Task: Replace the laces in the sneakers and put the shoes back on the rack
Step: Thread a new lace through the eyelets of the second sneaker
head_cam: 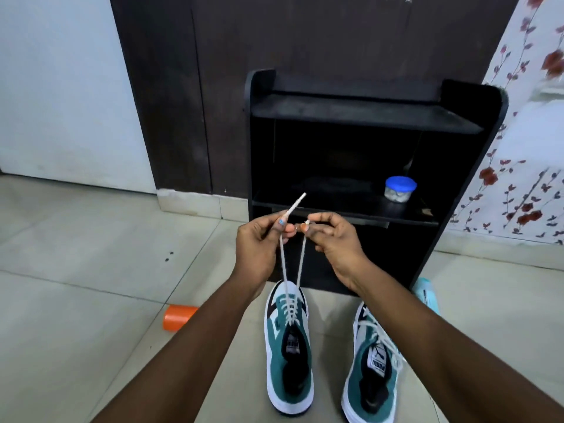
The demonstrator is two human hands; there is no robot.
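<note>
Two teal, white and black sneakers stand on the floor, toes toward the rack. The left sneaker (288, 346) carries a white lace (283, 270) crossed through its lower eyelets, both ends pulled up taut. My left hand (262, 239) pinches one end, whose tip sticks up past the fingers. My right hand (332, 236) pinches the other end close to its tip. The right sneaker (370, 370) has its lace lying loose over the tongue. The black shoe rack (470, 123) stands just beyond my hands.
A small clear jar with a blue lid (399, 189) sits on the rack's lower shelf. An orange cylinder (178, 317) lies on the tiled floor at left. A light blue object (427, 293) lies by the rack's right foot. A dark door is behind the rack.
</note>
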